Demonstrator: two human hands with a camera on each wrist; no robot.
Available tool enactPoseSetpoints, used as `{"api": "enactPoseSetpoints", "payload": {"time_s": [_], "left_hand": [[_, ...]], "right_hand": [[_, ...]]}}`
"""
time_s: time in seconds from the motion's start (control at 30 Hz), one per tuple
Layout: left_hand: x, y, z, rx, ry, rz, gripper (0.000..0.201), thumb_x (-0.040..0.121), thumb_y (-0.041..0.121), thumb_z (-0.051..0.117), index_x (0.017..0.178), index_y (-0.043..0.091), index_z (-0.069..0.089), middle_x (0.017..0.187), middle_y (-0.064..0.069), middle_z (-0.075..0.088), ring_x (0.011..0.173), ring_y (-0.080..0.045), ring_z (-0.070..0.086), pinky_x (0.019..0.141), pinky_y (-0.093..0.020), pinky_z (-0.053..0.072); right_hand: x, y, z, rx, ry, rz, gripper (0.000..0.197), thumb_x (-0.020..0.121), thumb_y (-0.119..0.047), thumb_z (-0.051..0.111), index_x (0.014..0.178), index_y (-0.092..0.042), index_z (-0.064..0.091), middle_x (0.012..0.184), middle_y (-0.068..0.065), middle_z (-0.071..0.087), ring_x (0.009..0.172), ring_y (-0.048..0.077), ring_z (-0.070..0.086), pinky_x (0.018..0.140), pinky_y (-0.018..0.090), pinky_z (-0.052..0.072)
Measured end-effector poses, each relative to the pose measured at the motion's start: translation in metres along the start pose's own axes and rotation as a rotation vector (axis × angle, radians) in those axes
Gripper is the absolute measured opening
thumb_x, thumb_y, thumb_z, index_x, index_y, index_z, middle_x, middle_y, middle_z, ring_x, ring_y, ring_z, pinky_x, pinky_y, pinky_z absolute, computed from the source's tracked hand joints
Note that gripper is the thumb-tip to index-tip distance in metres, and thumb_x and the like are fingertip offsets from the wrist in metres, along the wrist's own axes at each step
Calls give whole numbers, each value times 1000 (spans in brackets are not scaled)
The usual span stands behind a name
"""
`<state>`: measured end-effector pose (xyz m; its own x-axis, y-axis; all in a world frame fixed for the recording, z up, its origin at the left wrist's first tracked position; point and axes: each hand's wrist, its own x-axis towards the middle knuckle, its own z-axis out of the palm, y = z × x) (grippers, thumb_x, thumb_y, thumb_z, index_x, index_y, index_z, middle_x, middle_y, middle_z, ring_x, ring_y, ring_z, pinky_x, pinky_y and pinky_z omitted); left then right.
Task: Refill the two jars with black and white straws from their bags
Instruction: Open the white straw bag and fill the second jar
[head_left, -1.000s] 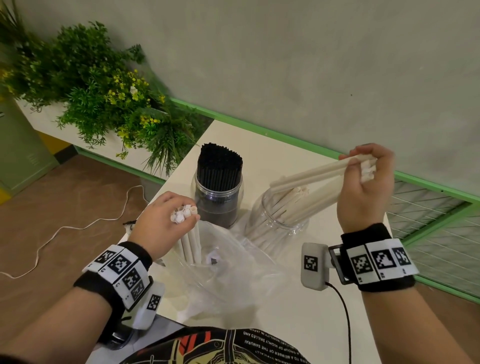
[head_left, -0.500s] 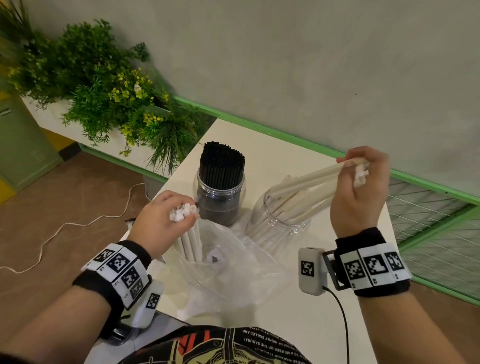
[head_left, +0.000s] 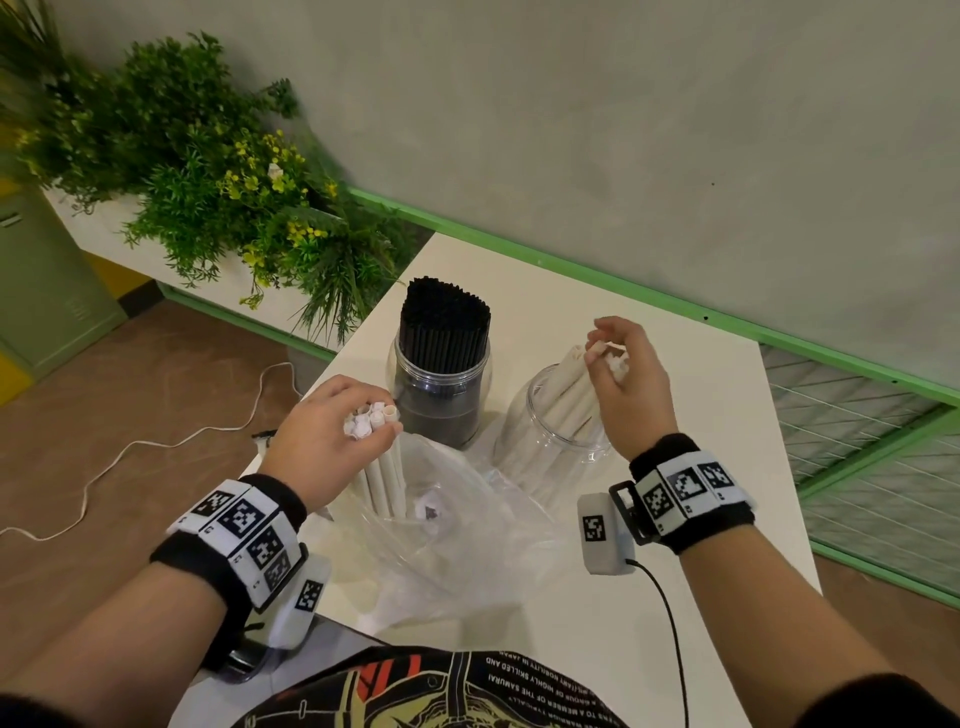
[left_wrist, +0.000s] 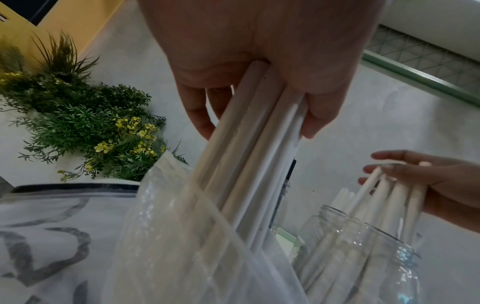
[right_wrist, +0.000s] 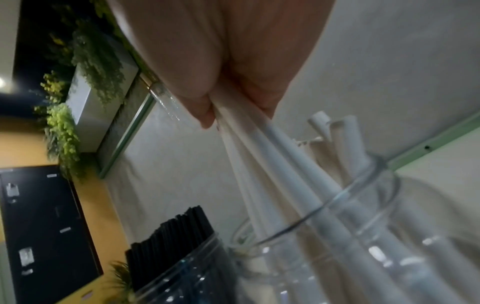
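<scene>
My left hand (head_left: 332, 436) grips a bunch of white straws (head_left: 384, 483) by their tops, their lower ends inside a clear plastic bag (head_left: 467, 540). The left wrist view shows the same bunch (left_wrist: 249, 156) running down from my left hand (left_wrist: 259, 61) into the bag (left_wrist: 182, 246). My right hand (head_left: 623, 379) holds another bunch of white straws (head_left: 571, 395) slanted into a clear jar (head_left: 545, 441). In the right wrist view these straws (right_wrist: 272, 164) enter the jar mouth (right_wrist: 363, 205). A second jar (head_left: 441, 395), packed with black straws (head_left: 444, 327), stands to the left.
The white table (head_left: 717, 545) ends at a green-trimmed wall behind and drops off on the left. A planter of green plants (head_left: 208, 171) stands off the table's far left corner. A white cable (head_left: 156, 447) lies on the brown floor.
My right hand has dropped and swung its straw bunch from nearly level to steeply slanted, with the lower ends now deeper in the clear jar. The left hand has hardly moved.
</scene>
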<state>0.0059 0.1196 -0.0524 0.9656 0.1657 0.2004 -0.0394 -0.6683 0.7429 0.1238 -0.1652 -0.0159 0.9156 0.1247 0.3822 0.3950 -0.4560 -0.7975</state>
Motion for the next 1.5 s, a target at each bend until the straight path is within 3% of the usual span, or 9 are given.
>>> {"api": "enactPoseSetpoints", "payload": {"time_s": [0.2, 0.33, 0.43, 0.57, 0.73, 0.87, 1.07, 1.27, 1.5], "left_hand": [[2, 0, 1, 2, 3, -6, 18, 75, 45, 61, 91, 37, 61, 99, 8, 58, 89, -12, 58, 78, -29, 42], [2, -1, 1, 9, 6, -1, 21, 74, 48, 59, 91, 36, 62, 100, 9, 58, 89, -11, 58, 79, -29, 42], [2, -1, 2, 15, 8, 2, 26, 73, 50, 58, 93, 34, 64, 100, 9, 59, 90, -11, 58, 81, -30, 44], [2, -1, 3, 5, 5, 5, 32, 71, 58, 54, 92, 35, 63, 99, 10, 59, 90, -10, 58, 81, -29, 44], [3, -1, 2, 11, 6, 3, 26, 73, 51, 59, 92, 35, 64, 99, 10, 59, 90, -11, 59, 81, -30, 44], [3, -2, 1, 0, 5, 6, 29, 71, 57, 55, 90, 37, 62, 98, 10, 59, 90, -10, 59, 80, -30, 44], [2, -3, -1, -16, 8, 13, 27, 71, 57, 55, 90, 38, 61, 99, 10, 59, 90, -9, 59, 80, -29, 44], [4, -2, 0, 0, -1, 7, 20, 75, 49, 60, 91, 38, 61, 100, 10, 59, 91, -9, 58, 80, -28, 42], [7, -2, 2, -4, 0, 15, 29, 71, 59, 52, 92, 40, 60, 99, 11, 58, 90, -11, 58, 80, -28, 43]], "right_hand": [[-5, 22, -30, -173, 153, 4, 41, 94, -20, 58, 133, -16, 46, 126, -3, 44, 119, 15, 45, 102, 28, 37], [-24, 41, -46, -136, 311, 180, 26, 100, -14, 46, 124, -11, 55, 120, 8, 50, 104, 11, 48, 85, 10, 39], [-35, 65, -46, -165, 188, 390, 27, 96, -14, 53, 123, -12, 58, 121, 11, 51, 102, 21, 54, 88, 27, 41], [-28, 74, -31, -103, -43, 513, 46, 90, -28, 64, 133, -17, 52, 129, 8, 45, 109, 17, 46, 91, 30, 38], [0, 86, -7, -71, -209, 517, 51, 63, -54, 69, 110, -35, 62, 123, 8, 57, 112, 24, 55, 96, 43, 47], [6, 78, 5, -17, -86, 497, 49, 55, -46, 76, 97, -24, 65, 109, 11, 64, 97, 25, 63, 84, 41, 54], [2, 56, 7, -16, 56, 454, 31, 85, -22, 67, 110, -8, 56, 107, 5, 59, 96, 22, 58, 67, 19, 39], [11, 47, -2, -29, 112, 359, 25, 88, -29, 67, 104, -15, 53, 100, 0, 57, 96, 19, 54, 78, 24, 36], [0, 49, -9, 4, 147, 204, 48, 95, -32, 57, 136, -17, 38, 131, 4, 43, 114, 16, 48, 95, 32, 47]]}}
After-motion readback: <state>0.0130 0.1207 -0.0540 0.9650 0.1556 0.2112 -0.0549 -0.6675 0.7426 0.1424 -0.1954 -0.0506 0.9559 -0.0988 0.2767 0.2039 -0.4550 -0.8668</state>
